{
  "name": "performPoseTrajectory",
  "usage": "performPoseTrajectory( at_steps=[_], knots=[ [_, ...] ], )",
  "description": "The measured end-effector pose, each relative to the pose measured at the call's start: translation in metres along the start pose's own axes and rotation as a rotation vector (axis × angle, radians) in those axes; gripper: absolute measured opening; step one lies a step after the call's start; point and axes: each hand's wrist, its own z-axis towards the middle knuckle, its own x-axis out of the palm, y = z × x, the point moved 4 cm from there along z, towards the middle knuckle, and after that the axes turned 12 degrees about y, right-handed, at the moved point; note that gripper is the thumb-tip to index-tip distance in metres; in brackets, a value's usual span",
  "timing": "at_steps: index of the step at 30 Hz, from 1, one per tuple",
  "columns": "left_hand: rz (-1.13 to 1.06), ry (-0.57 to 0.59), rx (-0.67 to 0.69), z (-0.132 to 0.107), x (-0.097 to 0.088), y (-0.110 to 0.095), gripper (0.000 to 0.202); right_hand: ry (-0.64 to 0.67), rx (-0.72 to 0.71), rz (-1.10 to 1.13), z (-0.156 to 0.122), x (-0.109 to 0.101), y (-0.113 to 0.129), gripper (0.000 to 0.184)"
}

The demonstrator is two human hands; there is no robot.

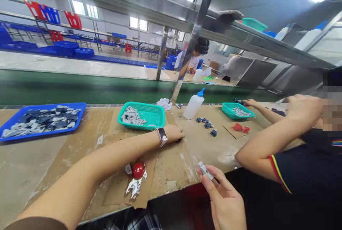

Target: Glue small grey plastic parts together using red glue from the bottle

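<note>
My right hand (224, 198) is closed on a small light grey plastic part (205, 170), pinched between thumb and fingers just off the table's front edge. Stretched across the table, my left hand (173, 133) is low over the cardboard covering, beside a green basket (141, 127) of grey parts. Its fingers curl down; anything in them is hidden. Below my left forearm lie a red round cap (138, 170) and a smear of white liquid (134, 186) on cardboard. Several dark blue parts (208, 125) lie beyond my hands, near a white squeeze bottle (193, 106) with a blue nozzle.
A blue tray (42, 135) of dark and grey pieces stands at the left. On the right, a co-worker's arm (264, 151) leans over the table near another green basket (235, 116). A metal post (187, 48) rises behind the bottle, before a green belt (80, 87).
</note>
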Motion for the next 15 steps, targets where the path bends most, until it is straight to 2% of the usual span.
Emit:
performPoseTrajectory(
  at_steps=[3,6,9,11,13,15],
  knots=[
    [0.129,0.093,0.062,0.002,-0.003,0.008,0.015,0.344,-0.138,-0.335,-0.010,0.042,-0.007,0.018],
    [0.237,0.090,0.126,-0.026,-0.029,0.007,0.020,0.618,-0.299,-0.590,-0.021,0.088,-0.023,0.020],
    [0.228,-0.054,0.107,-0.095,-0.067,0.004,0.042,0.717,-0.422,-0.707,-0.029,0.119,-0.036,0.018],
    [0.156,-0.102,0.076,-0.156,-0.076,0.005,0.043,0.745,-0.433,-0.735,-0.031,0.129,-0.042,0.018],
    [0.011,-0.190,-0.008,-0.218,-0.068,0.012,0.046,0.742,-0.430,-0.757,-0.034,0.134,-0.046,0.017],
    [-0.106,-0.309,-0.160,-0.276,-0.045,0.023,0.046,0.706,-0.444,-0.773,-0.036,0.135,-0.047,0.016]
  ],
)
